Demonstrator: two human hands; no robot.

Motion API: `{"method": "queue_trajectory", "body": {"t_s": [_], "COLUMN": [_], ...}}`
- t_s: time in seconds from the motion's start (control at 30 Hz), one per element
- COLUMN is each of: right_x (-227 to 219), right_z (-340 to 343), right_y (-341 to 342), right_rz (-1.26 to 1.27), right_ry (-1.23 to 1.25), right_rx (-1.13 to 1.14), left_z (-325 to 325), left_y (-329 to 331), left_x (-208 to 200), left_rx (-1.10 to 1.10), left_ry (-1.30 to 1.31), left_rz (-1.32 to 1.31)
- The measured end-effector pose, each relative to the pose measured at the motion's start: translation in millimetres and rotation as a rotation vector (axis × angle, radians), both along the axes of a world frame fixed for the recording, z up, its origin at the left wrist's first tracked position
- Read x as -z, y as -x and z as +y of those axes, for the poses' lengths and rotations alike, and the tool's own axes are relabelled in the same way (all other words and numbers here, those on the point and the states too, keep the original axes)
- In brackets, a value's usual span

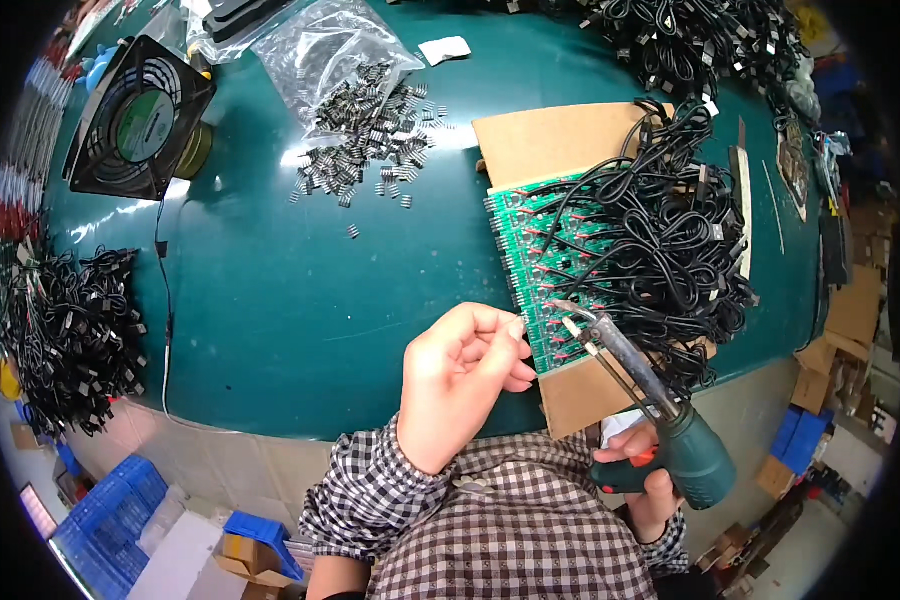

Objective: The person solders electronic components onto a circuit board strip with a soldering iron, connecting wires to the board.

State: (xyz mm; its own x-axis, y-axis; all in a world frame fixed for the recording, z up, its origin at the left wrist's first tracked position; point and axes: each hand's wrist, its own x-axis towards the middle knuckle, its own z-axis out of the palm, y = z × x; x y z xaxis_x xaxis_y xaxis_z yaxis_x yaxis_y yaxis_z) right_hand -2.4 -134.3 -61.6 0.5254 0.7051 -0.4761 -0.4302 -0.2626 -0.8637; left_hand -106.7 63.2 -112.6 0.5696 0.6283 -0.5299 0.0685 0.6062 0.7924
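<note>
My right hand (635, 455) is wrapped around the dark green handle of a soldering gun (692, 450). Its metal barrel slants up and left, and the tip is over a panel of green circuit boards (530, 285). At the left edge of that panel, my left hand (460, 375) pinches thumb and forefinger together; what is between them is too small to make out. Black cables (660, 260) with red wire ends run rightward from the boards in looped bundles. Under the panel lies a piece of brown cardboard (560, 140).
Small metal pin connectors (370, 135) lie heaped beside a clear plastic bag (320, 50) on the green table (300, 300). A black fan (142, 118) stands at the far left. More black cables (75, 335) hang at the left edge, with another heap (690, 40) at the back right.
</note>
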Motion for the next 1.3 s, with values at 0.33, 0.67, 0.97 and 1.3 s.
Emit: {"method": "queue_trajectory", "body": {"t_s": [0.33,0.67,0.97,1.3], "right_x": [2,5,7,3], "right_z": [-3,-5,4,10], "right_y": [3,3,8,9], "right_rz": [-0.056,-0.025,-0.161,-0.164], "right_ry": [0.011,0.007,0.070,0.117], "right_rx": [-0.034,-0.062,-0.022,-0.030], "left_z": [1,3,3,3], "left_y": [2,1,2,3], "left_x": [2,-1,1,1], "left_rx": [0.031,0.019,0.046,0.047], "left_ry": [0.014,-0.001,0.020,0.016], "left_rz": [-0.021,-0.016,-0.009,-0.026]}}
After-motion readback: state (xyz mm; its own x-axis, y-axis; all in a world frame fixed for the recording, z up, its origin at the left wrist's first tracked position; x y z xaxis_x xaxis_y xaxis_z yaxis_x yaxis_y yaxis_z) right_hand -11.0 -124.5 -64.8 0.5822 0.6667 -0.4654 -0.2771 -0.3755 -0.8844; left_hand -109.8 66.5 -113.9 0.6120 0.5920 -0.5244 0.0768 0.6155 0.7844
